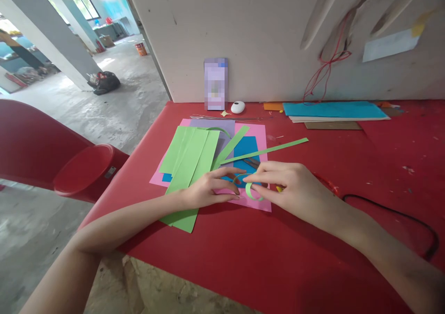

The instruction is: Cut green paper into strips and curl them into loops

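Where the red table [313, 240] runs toward its near edge: a pink sheet [259, 137] with green strips [189, 158] fanned over its left side, laid flat within easy reach. Left hand [208, 191] and right hand [285, 184] close together, fingertips pinched on a curled green paper strip [251, 193], seemingly to keep its loop from springing open above the sheet's near edge.

Blurred phone [216, 84] screen (contents unreadable)
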